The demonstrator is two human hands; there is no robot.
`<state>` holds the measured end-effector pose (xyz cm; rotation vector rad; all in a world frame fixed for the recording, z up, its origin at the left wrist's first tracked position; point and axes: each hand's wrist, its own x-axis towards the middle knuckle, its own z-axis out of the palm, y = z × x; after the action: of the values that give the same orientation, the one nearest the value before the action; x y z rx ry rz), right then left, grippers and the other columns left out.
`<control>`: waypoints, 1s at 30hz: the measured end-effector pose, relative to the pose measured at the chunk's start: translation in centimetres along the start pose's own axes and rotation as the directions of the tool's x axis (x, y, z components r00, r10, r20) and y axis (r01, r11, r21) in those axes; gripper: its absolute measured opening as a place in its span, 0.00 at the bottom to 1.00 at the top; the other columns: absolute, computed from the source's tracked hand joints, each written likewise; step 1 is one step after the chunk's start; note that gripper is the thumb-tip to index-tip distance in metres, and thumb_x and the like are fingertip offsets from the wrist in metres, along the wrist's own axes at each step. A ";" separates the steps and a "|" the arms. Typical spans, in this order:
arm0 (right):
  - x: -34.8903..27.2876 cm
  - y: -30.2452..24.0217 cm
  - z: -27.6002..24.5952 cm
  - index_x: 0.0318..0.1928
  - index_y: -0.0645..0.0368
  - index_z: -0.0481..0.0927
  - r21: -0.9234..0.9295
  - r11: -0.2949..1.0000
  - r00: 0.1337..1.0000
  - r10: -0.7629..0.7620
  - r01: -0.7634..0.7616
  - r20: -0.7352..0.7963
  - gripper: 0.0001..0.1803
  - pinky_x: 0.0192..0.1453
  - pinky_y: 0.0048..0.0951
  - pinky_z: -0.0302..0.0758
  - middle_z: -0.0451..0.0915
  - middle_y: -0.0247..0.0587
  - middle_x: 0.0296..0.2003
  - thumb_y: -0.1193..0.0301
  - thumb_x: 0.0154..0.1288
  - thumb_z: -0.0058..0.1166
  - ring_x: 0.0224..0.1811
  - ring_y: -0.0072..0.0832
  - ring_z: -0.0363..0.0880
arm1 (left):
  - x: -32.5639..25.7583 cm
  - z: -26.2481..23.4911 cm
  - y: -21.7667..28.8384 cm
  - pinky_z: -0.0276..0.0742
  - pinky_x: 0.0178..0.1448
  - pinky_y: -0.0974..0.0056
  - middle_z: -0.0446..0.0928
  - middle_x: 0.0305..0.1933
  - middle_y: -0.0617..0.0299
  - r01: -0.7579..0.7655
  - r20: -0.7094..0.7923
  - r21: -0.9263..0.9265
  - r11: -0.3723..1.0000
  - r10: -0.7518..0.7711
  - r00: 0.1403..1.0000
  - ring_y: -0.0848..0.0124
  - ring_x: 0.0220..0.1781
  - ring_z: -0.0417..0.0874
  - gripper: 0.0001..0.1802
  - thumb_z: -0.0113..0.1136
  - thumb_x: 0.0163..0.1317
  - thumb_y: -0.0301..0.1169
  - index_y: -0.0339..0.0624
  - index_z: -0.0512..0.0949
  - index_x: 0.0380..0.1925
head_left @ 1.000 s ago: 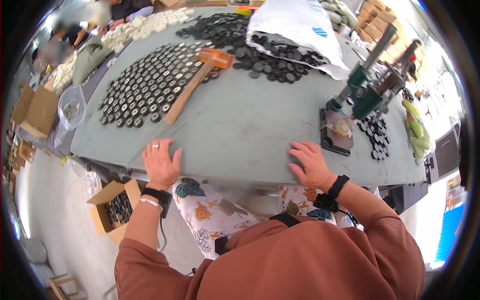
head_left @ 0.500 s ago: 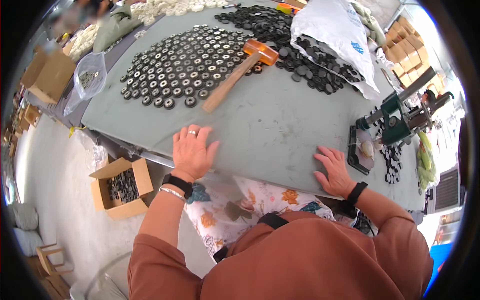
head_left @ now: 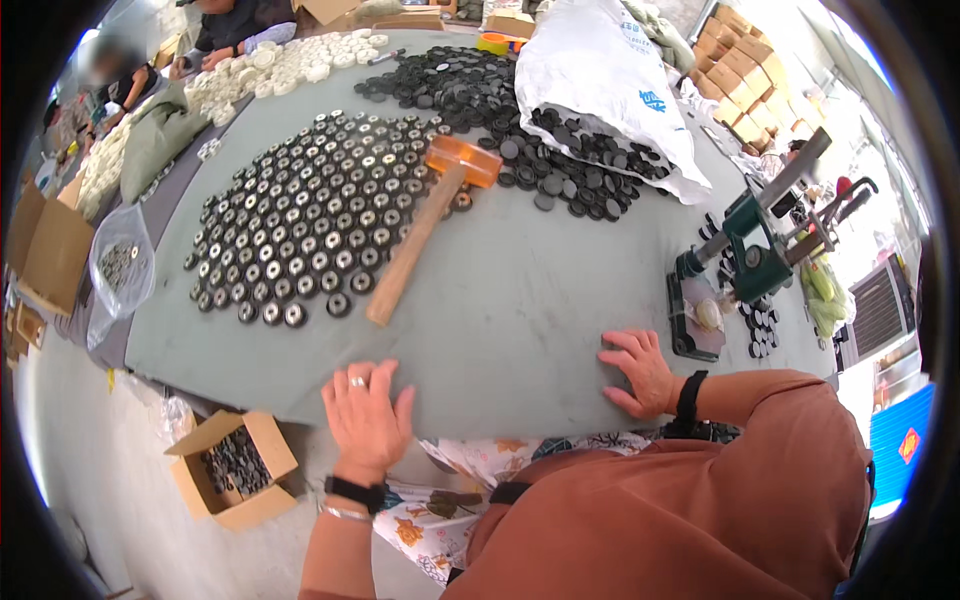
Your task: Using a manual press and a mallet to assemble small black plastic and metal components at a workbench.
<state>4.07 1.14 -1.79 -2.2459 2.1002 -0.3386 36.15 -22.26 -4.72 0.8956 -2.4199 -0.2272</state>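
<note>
Both hands same spot: left hand [head_left: 367, 412], right hand [head_left: 638, 372] flat, released, on tabletop [head_left: 520, 270]; mallet [head_left: 428, 224] at 12 o'clock, untouched.

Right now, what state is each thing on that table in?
Left hand: flat on table, empty.
Right hand: flat on table, empty.
Mallet: lying down, untouched.
Sack: open, black discs spilling out.
Box: open, on the floor.
Press: upright, handle raised.
</note>
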 end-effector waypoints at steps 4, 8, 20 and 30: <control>-0.3 0.7 0.2 0.54 0.54 0.70 0.027 0.999 0.998 0.037 -0.038 0.046 0.30 0.58 0.49 0.57 0.64 0.50 0.60 0.60 0.50 0.61 0.57 0.48 0.63 | 0.1 0.1 0.2 0.62 0.50 0.53 0.71 0.41 0.59 0.046 0.056 -0.034 0.998 -0.044 0.997 0.57 0.43 0.71 0.21 0.64 0.49 0.38 0.46 0.76 0.45; -0.2 0.2 -0.1 0.55 0.51 0.70 0.055 0.994 0.992 0.089 -0.094 0.086 0.33 0.56 0.49 0.58 0.65 0.49 0.60 0.60 0.46 0.63 0.56 0.47 0.64 | 0.0 -0.7 0.1 0.61 0.52 0.51 0.72 0.43 0.55 0.107 0.164 -0.067 0.992 -0.095 0.982 0.55 0.45 0.69 0.24 0.61 0.52 0.40 0.44 0.75 0.49; 0.0 0.2 -0.5 0.53 0.49 0.71 0.046 0.987 0.981 0.145 -0.152 0.125 0.34 0.57 0.50 0.59 0.65 0.43 0.59 0.57 0.43 0.64 0.57 0.44 0.63 | 2.9 -3.0 -1.8 0.68 0.52 0.51 0.73 0.45 0.49 0.252 0.420 -0.299 0.921 -0.110 0.901 0.50 0.49 0.73 0.25 0.64 0.51 0.34 0.37 0.71 0.49; 0.4 -0.4 -1.5 0.55 0.48 0.71 0.047 0.975 0.964 0.206 -0.216 0.170 0.30 0.62 0.47 0.58 0.66 0.43 0.61 0.56 0.50 0.61 0.59 0.41 0.64 | 14.1 -1.8 0.7 0.79 0.42 0.53 0.71 0.44 0.49 0.054 0.522 0.094 0.994 -0.096 0.848 0.52 0.44 0.79 0.26 0.67 0.51 0.33 0.36 0.66 0.45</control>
<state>4.15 0.98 -0.23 -1.9189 2.1803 -0.2004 27.88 -30.77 3.12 1.0744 -2.9151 -0.4664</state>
